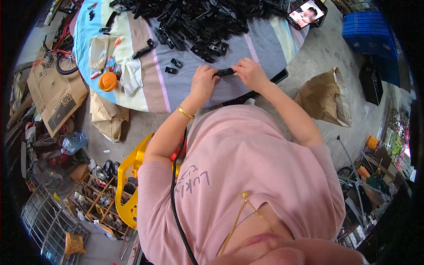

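A slim black plastic part point(225, 72) is held level between my two hands, just above the table's near edge. My left hand point(204, 81) pinches its left end, and my right hand point(250, 74) grips the right end with closed fingers. Beyond them lies a large heap of similar black plastic parts point(194, 22). Two short black pieces point(173, 66) rest on the cloth left of my left hand. Farther left is a longer black part point(143, 50). Fine details of the held part are partly covered by my fingers.
On the table's left are an orange cap-like object point(107, 82), a white cloth point(132, 75) and a clear plastic bag point(98, 54). A lit phone point(306, 16) stands far right. Around the table are a brown paper sack point(324, 98), blue crates point(367, 33) and a yellow chair point(128, 194).
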Available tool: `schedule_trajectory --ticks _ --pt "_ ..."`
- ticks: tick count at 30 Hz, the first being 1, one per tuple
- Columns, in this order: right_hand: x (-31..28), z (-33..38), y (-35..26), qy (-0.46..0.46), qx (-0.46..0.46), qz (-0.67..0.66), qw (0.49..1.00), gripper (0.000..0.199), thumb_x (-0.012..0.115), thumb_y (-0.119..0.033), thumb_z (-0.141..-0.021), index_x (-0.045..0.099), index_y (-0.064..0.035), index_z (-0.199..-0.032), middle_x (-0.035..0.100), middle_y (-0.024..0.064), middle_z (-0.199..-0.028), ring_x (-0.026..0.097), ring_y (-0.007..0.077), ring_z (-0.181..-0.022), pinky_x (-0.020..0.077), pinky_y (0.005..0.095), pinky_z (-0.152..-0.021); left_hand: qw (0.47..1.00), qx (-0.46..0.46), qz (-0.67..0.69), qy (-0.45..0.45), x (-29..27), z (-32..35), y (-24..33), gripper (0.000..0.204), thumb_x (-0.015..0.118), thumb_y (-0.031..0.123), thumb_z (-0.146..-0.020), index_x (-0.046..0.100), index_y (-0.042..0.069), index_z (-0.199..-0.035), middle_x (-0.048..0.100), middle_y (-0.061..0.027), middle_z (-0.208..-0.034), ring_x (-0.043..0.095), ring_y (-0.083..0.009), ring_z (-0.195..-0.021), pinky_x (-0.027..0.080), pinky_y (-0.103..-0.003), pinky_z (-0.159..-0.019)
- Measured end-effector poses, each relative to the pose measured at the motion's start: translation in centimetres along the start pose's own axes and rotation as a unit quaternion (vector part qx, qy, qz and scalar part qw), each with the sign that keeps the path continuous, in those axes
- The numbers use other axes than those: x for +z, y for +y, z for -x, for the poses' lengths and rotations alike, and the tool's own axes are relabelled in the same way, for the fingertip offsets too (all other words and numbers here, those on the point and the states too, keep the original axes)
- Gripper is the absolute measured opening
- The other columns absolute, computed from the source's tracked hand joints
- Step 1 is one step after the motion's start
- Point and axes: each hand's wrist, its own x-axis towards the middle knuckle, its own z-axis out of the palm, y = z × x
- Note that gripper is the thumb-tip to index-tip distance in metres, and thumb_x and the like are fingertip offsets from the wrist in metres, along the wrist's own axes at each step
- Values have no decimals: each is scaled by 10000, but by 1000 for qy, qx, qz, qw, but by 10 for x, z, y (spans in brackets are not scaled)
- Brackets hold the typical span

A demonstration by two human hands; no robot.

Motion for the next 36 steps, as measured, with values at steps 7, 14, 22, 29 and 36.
schedule_trajectory --ticks 7,14,22,29,36 --pt "15 -13 -2 8 -77 -30 997 235 683 -101 -709 639 -50 -934 567 86 -834 538 263 -835 468 351 -738 999 41 18 -13 4 -4 -9 200 719 112 -675 668 23 -846 599 -111 -831 555 -314 -833 466 -391 -742" --pt "-4 -6 11 -125 19 -45 991 255 698 -173 -729 640 -39 -938 598 86 -899 564 279 -874 467 372 -759 996 59 -50 47 -64 -18 -54 224 670 131 -750 655 47 -958 626 -114 -959 556 -318 -896 440 -421 -804" --pt "15 -52 11 102 41 73 991 329 683 -187 -760 612 -82 -1064 585 107 -1032 572 297 -932 471 363 -814 921 -151 -353 66 -137 -41 -158 182 623 110 -759 608 84 -939 616 -79 -972 567 -303 -950 450 -419 -818" --pt "14 -47 25 50 76 45 995 216 665 -202 -774 598 -71 -932 583 75 -956 562 274 -938 470 364 -808 958 -122 -201 167 -111 -28 -80 210 644 178 -769 631 62 -944 631 -132 -862 587 -328 -864 465 -431 -748" --pt "7 -47 11 1 31 33 999 181 678 -174 -754 565 -54 -829 584 88 -865 564 299 -833 464 382 -731 993 -57 -101 0 -26 -6 -6 429 636 217 -803 517 39 -1175 649 -189 -855 622 -342 -756 492 -436 -701"
